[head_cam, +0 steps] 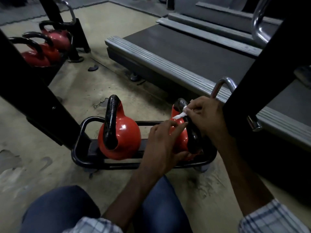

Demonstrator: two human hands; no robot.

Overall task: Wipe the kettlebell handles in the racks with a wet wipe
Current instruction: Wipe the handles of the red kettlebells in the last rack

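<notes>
Two red kettlebells with black handles sit in a low black rack (79, 153) on the floor. The left kettlebell (122, 137) stands free. My right hand (207, 118) holds a white wet wipe (180, 115) against the black handle (191, 130) of the right kettlebell (180, 140). My left hand (165, 142) lies on that kettlebell's red body, fingers spread and fairly straight, steadying it. Most of the right kettlebell is hidden by my hands.
A black upright post (33, 101) rises at the left and another (276, 61) at the right, with a chrome hook (222, 84). A treadmill deck (185, 52) lies behind the rack. Several more red kettlebells (50, 46) stand in a rack at the far left. My knees (84, 207) are below.
</notes>
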